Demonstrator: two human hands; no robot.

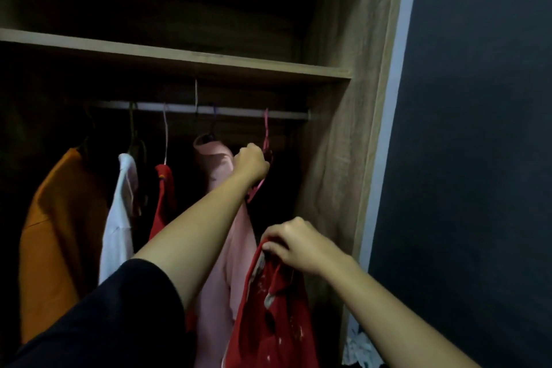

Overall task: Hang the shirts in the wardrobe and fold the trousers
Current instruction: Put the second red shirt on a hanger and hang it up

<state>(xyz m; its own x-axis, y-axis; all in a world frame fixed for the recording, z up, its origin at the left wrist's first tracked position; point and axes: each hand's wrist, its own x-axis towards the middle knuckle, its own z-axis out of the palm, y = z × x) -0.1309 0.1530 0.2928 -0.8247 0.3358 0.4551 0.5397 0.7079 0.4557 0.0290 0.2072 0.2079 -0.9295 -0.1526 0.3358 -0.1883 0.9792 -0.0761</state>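
Already the wardrobe holds four garments on its rail, under a wooden shelf: from left to right an orange shirt, a white shirt, a hanging red shirt and a pink shirt.

At the right end of the rail is a pink hanger with its hook up at the rail. The left hand is curled round this hanger just below the hook, with the arm stretched across the front of the pink shirt. Nearer and lower, the right hand pinches a loose red shirt by its top edge, and the cloth hangs straight down from the fingers. This shirt is below the hanger and not touching it.

Between the pink shirt and the wardrobe's right side wall there is a dark gap. Outside the wardrobe a dark wall stands on the right, and some white cloth lies low at its foot.
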